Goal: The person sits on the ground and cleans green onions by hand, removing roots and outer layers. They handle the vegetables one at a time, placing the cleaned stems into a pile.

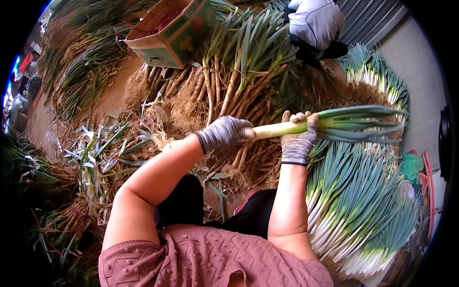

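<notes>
A large leek or Welsh onion [333, 123] lies nearly level across the space before me, its green leaves fanned to the right. My right hand [300, 134], in a grey knit glove with bare fingertips, grips it where the pale shaft turns green. At the shaft's left part is my left hand [227, 133], gloved the same way and somewhat blurred, with its fingers closed round the stalk. Root-end detail is hidden by this hand. Untrimmed stalks with brown roots [229, 82] are heaped just beyond my hands. Cleaned stalks with white shafts [344, 208] lie in a dense pile at the right.
A cardboard box [168, 39] stands on the heap at the top. Stripped leaves [104, 154] litter the ground at the left, near more bundles [89, 68]. A person [317, 27] crouches at the upper right. Another row of cleaned stalks [380, 71] lies along the wall.
</notes>
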Demonstrator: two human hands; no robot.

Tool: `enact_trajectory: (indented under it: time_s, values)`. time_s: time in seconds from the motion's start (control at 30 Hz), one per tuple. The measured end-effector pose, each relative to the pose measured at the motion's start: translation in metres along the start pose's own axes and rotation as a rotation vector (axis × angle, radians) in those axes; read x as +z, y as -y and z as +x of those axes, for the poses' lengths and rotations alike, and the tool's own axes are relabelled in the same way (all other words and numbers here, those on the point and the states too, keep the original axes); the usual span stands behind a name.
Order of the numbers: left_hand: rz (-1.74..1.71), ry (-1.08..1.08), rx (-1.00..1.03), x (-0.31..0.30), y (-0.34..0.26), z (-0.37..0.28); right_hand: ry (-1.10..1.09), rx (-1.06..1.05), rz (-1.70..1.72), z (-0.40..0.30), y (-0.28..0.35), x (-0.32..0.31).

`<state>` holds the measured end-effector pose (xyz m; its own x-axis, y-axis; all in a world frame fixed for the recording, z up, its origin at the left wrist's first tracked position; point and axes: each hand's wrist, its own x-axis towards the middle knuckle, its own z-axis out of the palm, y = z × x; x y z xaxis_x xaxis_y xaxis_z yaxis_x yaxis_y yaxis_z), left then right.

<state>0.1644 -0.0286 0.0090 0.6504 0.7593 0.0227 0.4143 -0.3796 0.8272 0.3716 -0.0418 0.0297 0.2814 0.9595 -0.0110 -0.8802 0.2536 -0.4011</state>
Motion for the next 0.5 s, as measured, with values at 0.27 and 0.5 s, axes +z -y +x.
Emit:
enact_trajectory:
  time_s: [0.27,0.5]
  values:
    - [-0.593,-0.164,-0.210,-0.003,0.027,0.012,-0.117,-0.063,-0.061,-0.004,-0.006,0.009]
    - [0.721,-0.348,0.121,0.036,-0.045,0.033,-0.279,-0.007,0.031,-0.020,-0.036,0.014]
